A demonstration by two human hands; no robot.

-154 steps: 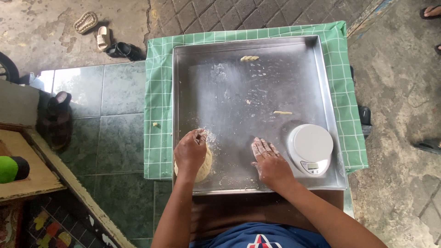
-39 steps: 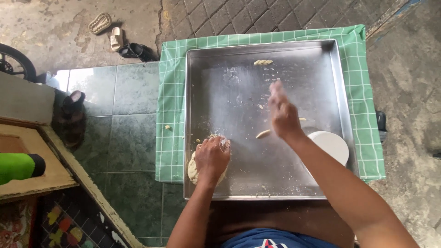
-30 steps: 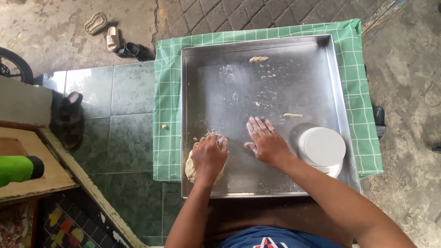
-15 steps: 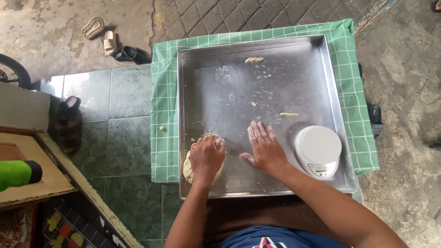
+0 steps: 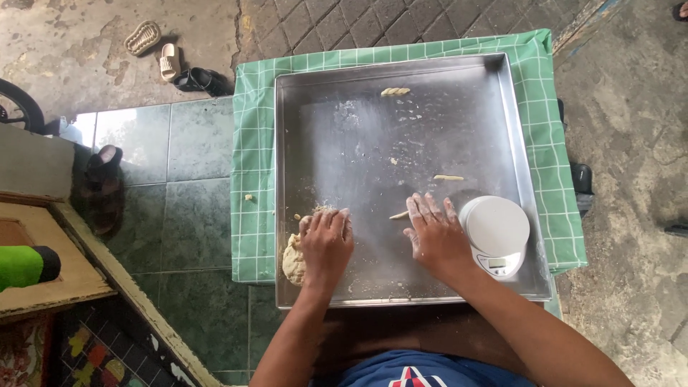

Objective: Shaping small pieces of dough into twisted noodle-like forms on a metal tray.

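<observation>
Dough [image 5: 292,259] mostly hidden under left hand [image 5: 327,244]; only its pale left edge shows, at near-left corner of tray [image 5: 459,122]. Cannot tell how big the lump is or whether the fingers dig in. Left hand lies palm down on the dough, fingers together, pointing far; not clenched. Right hand [image 5: 434,236] lies flat on the tray floor, fingers spread, floury, holding nothing; the two hands are apart. Small dough strip [image 5: 399,215] just beside right fingertips, touching or not is unclear. Second strip [image 5: 448,178] a bit farther, right of centre. Twisted dough piece [image 5: 395,91] near far edge, well apart from the hands. Flour smears and crumbs across the tray, hard to make out.

Scale [image 5: 495,235], round, white, with a small display on its near side, sits at near-right of tray, just right of right hand; display too small to read. Tray is square, metal, on green checked cloth [image 5: 251,179] covering the tabletop; the near edge of the cloth is hidden by the tray and body. Forearms come in from the near edge, torso cut off at bottom, blue shirt.

Left floor: green tiles, sandals [image 5: 154,50] far-left, dark shoes [image 5: 204,79] beside them. Green cylinder [image 5: 25,265] on a wooden ledge, cut off at left edge. Wheel partly visible far-left.
</observation>
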